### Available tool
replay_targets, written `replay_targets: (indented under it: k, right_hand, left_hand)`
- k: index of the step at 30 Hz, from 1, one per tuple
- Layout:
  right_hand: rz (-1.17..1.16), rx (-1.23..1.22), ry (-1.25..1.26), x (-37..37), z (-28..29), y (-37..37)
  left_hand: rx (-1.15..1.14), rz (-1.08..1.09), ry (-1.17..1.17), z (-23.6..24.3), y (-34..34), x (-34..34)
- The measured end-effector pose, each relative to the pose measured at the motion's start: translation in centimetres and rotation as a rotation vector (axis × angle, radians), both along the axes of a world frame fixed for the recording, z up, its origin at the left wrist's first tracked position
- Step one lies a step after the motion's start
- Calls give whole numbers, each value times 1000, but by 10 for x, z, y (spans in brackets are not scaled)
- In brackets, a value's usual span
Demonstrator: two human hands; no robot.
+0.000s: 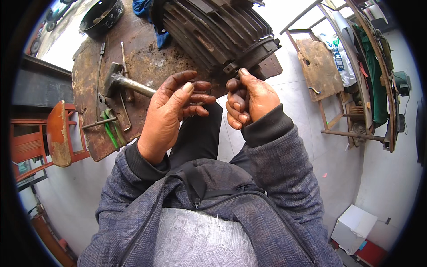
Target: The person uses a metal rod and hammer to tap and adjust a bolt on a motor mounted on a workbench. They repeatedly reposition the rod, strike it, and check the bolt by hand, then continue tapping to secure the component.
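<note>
My left hand (pixel 171 109) is raised at the workbench (pixel 84 62), fingers loosely bent and apart, holding nothing, near the handle of a steel hammer (pixel 115 78). My right hand (pixel 255 100) is curled with thumb up, just below the end flange of a dark finned metal motor housing (pixel 204 33); what its fingers hold, if anything, is hidden. Left of the hammer lie green-handled pliers (pixel 111 133), a screwdriver (pixel 125 66) and thin rods. A black round pan (pixel 100 22) stands at the back left, and a blue cloth (pixel 141 9) lies beside the housing.
A worn red wooden chair (pixel 60 133) is at the left of the bench. At the right stand metal racks with a wooden board (pixel 318 66), a white bag (pixel 338 58) and green fabric (pixel 376 80). A white box (pixel 353 227) sits on the floor at the lower right.
</note>
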State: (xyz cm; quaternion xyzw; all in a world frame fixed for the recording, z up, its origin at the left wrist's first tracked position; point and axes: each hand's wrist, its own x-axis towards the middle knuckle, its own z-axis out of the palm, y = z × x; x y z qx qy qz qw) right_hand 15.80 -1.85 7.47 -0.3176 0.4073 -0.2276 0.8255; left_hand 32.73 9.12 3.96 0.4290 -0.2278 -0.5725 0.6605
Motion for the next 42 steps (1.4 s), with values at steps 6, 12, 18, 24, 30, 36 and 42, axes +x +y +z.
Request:
replay_targets:
  k: [6,12,18,24,30,36,42]
  right_hand:
    - [93,-448,205,-1,-14,2]
    - [59,-379,151,-2,-17,4]
    - [-34,145,-167,1,-11,2]
    - [17,86,-59,1,-3,-2]
    - [-89,371,-312,4,-4,2]
    - [31,53,-41,-4,-10,-2]
    - [-70,-82,3,-5,-10,4]
  left_hand:
    - [8,34,-42,4,1,10]
    - [42,66,-97,4,11,17]
    - [24,54,-86,0,10,16]
    - [12,48,-81,2,8,12]
    - [4,67,-83,5,9,19]
    - [-132,86,-295,9,0,10]
    - [-366,228,-777,11,-11,8]
